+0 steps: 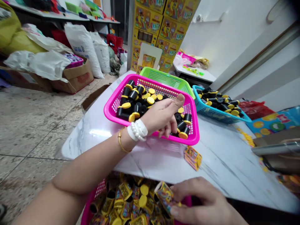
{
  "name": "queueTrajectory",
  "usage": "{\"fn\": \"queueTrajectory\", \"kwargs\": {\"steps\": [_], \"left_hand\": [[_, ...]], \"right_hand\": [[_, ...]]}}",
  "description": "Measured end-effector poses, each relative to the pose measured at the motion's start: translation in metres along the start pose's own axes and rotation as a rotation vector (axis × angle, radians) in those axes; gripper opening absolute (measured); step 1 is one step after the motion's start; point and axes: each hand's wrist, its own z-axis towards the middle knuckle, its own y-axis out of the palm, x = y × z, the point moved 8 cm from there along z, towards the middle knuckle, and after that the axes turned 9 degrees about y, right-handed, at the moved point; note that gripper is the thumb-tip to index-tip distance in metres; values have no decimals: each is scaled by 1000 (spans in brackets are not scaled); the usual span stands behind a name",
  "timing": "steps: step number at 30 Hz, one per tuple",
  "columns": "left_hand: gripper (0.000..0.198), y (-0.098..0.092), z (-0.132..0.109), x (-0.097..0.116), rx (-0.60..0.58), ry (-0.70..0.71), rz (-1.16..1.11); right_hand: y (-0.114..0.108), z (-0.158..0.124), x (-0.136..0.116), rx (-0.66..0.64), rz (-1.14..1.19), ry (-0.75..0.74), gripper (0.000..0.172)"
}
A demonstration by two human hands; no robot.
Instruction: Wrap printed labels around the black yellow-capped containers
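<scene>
My left hand (161, 117) is over the near side of a pink basket (108, 116), thumb stretched out and fingers hanging loosely bent, with nothing visible in them. Black plastic cups with yellow caps (126, 105) fill that basket, some right below my fingers. Low in front, my right hand (199, 200) pinches a printed cardboard tube (164, 195) between thumb and fingers; its open end tilts up to the left. Beneath this tube, a second pink basket (87, 206) holds a heap of similar yellow printed tubes (125, 203), some with yellow caps.
A small stack of printed cards (193, 157) lies on the white marbled table (225, 156). Behind stand a green basket (167, 78) and a blue basket (220, 111) of black-and-yellow pieces. Yellow printed boxes (161, 31) are stacked farther back. White sacks (82, 47) stand on the floor at left.
</scene>
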Motion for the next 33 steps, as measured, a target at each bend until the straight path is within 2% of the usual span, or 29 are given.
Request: {"fn": "queueTrajectory", "kwargs": {"steps": [2,4,6,8,9,10,12,15,17,20,22,24,25,27,29,31,33], "left_hand": [[56,-2,2,2,10,43,112],[41,-3,3,5,55,142,308],[26,3,1,10,82,273,485],[18,17,-4,8,45,370,566],[17,25,-7,6,13,397,571],[18,32,-9,3,-18,414,566],[20,41,-13,-1,-63,435,553],[18,44,-14,-3,-69,438,537],[18,38,-11,-3,-18,398,508],[21,27,-8,-6,60,304,422],[24,27,-6,-9,33,258,354],[26,31,-5,-13,-29,231,304],[27,32,-4,-15,-51,225,284],[26,30,-2,-17,-42,237,245],[19,25,0,-18,-7,236,187],[17,23,3,-21,-26,189,119],[22,26,3,-23,-97,138,86]], "right_hand": [[19,-15,-14,-149,-122,-119,17],[17,-28,-13,-178,-249,-200,21],[-6,-33,8,-36,-337,-161,22],[-44,-36,48,256,-389,61,19],[-56,-38,72,347,-447,189,18],[-63,-40,93,402,-500,267,15],[-63,-38,126,420,-540,349,12],[-54,-37,150,426,-538,371,14],[-54,-40,148,450,-532,367,15],[-70,-43,122,579,-531,306,9],[-84,-41,94,734,-548,234,7],[-90,-31,67,853,-572,161,20],[-88,-23,56,872,-581,124,27],[-78,-3,39,851,-574,32,36],[-71,16,34,813,-496,-12,35],[-72,31,46,765,-299,76,31],[-72,43,73,650,-8,267,29]]}}
